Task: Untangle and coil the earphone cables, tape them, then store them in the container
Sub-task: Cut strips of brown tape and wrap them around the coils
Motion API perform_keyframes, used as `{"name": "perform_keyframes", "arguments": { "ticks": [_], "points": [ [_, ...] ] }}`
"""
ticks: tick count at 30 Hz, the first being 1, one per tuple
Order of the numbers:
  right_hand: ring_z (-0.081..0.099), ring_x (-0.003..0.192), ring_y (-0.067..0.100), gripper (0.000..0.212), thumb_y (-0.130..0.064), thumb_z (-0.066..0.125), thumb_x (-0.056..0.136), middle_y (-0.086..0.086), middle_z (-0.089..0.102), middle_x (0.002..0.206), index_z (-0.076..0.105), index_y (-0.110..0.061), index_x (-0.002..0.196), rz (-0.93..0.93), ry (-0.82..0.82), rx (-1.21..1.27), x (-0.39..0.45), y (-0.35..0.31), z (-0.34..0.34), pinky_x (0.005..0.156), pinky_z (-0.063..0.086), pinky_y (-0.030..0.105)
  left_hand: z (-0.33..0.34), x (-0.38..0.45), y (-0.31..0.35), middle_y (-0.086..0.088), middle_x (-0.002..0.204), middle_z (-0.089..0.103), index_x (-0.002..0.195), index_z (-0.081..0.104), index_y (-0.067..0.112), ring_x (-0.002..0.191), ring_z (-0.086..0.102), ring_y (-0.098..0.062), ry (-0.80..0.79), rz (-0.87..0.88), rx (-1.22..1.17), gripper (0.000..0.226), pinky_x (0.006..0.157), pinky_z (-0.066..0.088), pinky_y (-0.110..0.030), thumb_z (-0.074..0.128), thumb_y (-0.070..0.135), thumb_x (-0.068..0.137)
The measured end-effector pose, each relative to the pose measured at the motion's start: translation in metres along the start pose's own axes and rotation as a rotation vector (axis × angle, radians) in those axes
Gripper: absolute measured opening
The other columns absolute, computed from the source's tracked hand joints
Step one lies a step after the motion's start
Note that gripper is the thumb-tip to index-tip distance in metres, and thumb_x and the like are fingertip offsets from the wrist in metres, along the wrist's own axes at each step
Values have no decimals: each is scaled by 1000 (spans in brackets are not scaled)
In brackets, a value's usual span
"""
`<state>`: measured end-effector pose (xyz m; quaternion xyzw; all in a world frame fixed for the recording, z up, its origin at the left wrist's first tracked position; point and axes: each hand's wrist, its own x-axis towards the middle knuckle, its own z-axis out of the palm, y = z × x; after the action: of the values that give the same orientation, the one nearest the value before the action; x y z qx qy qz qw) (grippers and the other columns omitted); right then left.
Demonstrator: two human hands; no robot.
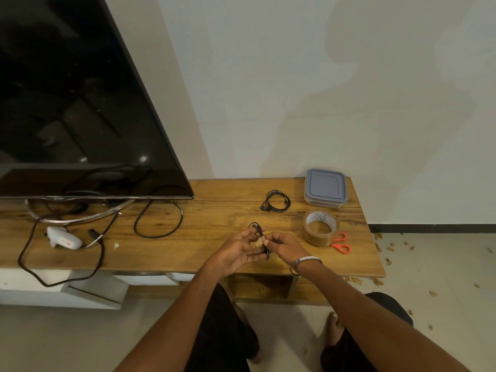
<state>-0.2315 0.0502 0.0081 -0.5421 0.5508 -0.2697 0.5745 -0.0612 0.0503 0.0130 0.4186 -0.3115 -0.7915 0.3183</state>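
Note:
A coiled black earphone cable [258, 229] is held between both hands above the wooden table's front edge. My left hand [237, 251] cradles the coil with curled fingers. My right hand [284, 247] pinches a small piece of brown tape [260, 241] against the coil. A second black earphone coil [276, 201] lies on the table further back. The grey lidded container [325, 187] stands shut at the back right. A roll of brown tape [319, 228] stands upright beside orange-handled scissors [341, 244].
A large dark TV [80, 103] on a metal stand fills the left. Black power cables [158, 218] and a white adapter [63, 237] lie on the wooden table [214, 210]. Scraps litter the floor at right. My legs sit below the table edge.

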Motion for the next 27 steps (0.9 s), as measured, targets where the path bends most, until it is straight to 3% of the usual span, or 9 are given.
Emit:
{"name": "perform_keyframes", "arguments": {
  "ticks": [4, 7, 11, 14, 20, 23, 27],
  "points": [
    [55, 70, 2, 20, -11, 52, 95, -6, 62, 79, 66, -1, 103, 4, 6, -14, 0, -1, 1, 58, 41, 4, -2, -4, -2, -13, 137, 52, 131, 56, 12, 103, 67, -25, -27, 47, -5, 48, 94, 55, -41, 55, -11, 88],
    [56, 72, 2, 20, -12, 52, 95, -4, 64, 81, 66, -2, 104, 4, -3, -26, 0, -1, 1, 60, 41, 6, -2, -5, -4, -13, 132, 56, 132, 55, 12, 105, 66, -26, -34, 60, -7, 50, 93, 55, -41, 64, -1, 84],
    [59, 79, 5, 18, -14, 55, 94, 1, 67, 91, 67, -6, 104, -31, -7, -37, -1, -1, 3, 68, 45, 12, 0, -5, -4, -9, 124, 62, 127, 58, 12, 99, 69, -22, 34, 66, 9, 38, 85, 58, -37, 60, 2, 90],
    [60, 84, 9, 19, -13, 57, 92, 3, 66, 94, 67, -3, 105, -57, -2, -55, -2, -1, 6, 70, 47, 9, 2, -2, -5, -10, 115, 66, 119, 62, 13, 98, 69, -23, 105, 57, 52, 29, 81, 59, -36, 60, 5, 92],
    [54, 73, 0, 22, -4, 49, 94, -4, 63, 86, 65, -4, 109, -16, 6, -52, 0, -1, 5, 55, 40, 2, 4, 4, -6, -10, 111, 68, 111, 62, 12, 95, 70, -23, 226, 58, 124, 17, 77, 58, -35, 59, 9, 94],
    [59, 76, 5, 16, -18, 59, 91, -1, 67, 89, 68, -9, 101, -53, 18, -58, 2, 0, 7, 63, 46, 8, 4, 6, -5, -10, 108, 69, 108, 62, 12, 97, 70, -24, 226, 49, 129, 13, 77, 58, -35, 58, 11, 95],
    [59, 71, 4, 4, -14, 64, 87, -8, 65, 79, 68, -16, 86, -95, 78, -110, 9, 4, 10, 66, 48, 16, 4, 8, -6, -8, 102, 70, 105, 62, 13, 94, 70, -23, 221, 37, 131, 11, 73, 57, -32, 55, 13, 97]
  ]
}}
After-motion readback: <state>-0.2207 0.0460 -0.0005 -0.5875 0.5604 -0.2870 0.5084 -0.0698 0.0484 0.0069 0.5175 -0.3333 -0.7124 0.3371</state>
